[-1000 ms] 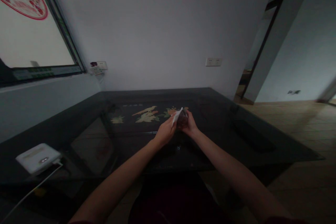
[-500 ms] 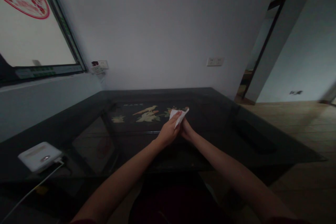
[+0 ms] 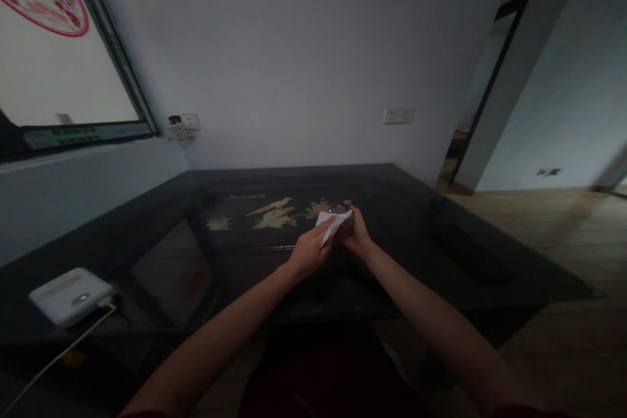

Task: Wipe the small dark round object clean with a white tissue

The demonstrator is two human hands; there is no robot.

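Both of my hands meet over the middle of the dark table [image 3: 392, 209]. My left hand [image 3: 312, 249] is closed on a white tissue [image 3: 332, 221], which covers part of what lies between the palms. From the other side, my right hand [image 3: 360, 235] curls its fingers round what looks like a drinking glass [image 3: 337, 209]. Only its round, shiny rim shows above the tissue; hands and tissue hide its body. Tissue and glass appear to touch.
A white box-shaped device [image 3: 72, 297] with a cable [image 3: 63, 356] stands at the table's left front. Beyond the hands is a bird-and-flower picture [image 3: 274, 214] in the tabletop. Wall sockets [image 3: 399, 116] sit above the back edge; a window [image 3: 63, 65] is on the left.
My right hand has turned and risen a little, its fingers now showing beyond the tissue. The round rim has come into view. The tissue has shifted slightly; the camera view moved a little.
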